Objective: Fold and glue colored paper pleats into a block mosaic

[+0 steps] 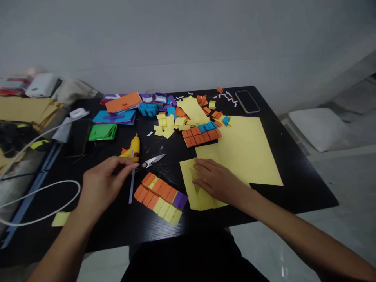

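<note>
My left hand (pixel 102 184) has its thumb and finger pinched together at the top of a pale, thin glue stick (pixel 132 188). Just beyond those fingertips lies a yellow glue gun (pixel 135 147), its nozzle pointing away from me and its handle partly hidden by the hand. My right hand (pixel 216 178) rests with fingers stretched out on a folded piece of yellow paper (pixel 188 184), covering part of it. Between the hands lie small scissors (pixel 154 160), partly visible, and a strip of orange, yellow and purple folded paper pieces (pixel 161 197).
A large yellow sheet (pixel 246 152) lies to the right. Behind are an orange and blue paper strip (pixel 201 135), loose yellow pieces (pixel 169 125), folded coloured papers (pixel 102 132) and a phone (pixel 247 102). A white cable (pixel 78 192) loops on the left.
</note>
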{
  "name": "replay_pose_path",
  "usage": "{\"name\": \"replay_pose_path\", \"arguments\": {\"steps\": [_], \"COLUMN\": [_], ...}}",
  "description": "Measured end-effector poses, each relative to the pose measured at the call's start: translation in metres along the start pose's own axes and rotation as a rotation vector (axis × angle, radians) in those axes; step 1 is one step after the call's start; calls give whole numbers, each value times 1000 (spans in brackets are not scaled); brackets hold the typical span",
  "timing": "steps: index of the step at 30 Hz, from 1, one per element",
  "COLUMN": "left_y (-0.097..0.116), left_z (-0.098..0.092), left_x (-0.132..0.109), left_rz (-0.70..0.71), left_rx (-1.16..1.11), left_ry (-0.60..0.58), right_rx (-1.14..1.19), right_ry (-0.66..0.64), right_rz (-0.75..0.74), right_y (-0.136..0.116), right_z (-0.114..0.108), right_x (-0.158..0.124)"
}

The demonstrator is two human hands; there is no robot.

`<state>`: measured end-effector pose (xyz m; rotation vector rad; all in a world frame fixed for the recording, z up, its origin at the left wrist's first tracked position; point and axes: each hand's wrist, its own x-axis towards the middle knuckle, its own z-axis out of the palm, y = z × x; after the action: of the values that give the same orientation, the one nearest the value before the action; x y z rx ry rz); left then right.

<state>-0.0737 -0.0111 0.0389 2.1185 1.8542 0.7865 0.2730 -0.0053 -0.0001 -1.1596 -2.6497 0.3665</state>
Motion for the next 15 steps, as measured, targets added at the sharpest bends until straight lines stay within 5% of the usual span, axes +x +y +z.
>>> {"name": "replay_pose_path", "arguments": {"steps": [5, 15], "left_y": [-23, -26], "left_z": [-15, -14], "left_x": [2, 5], "left_rz": [-129, -106], "left_rx": [47, 128], "left_ry": [19, 82], "right_rx": [18, 79], "right_ry": [13, 51], "right_rz": [12, -35], "right_y": [5, 15], "right_z": [2, 6], "right_x": [6, 12]}}
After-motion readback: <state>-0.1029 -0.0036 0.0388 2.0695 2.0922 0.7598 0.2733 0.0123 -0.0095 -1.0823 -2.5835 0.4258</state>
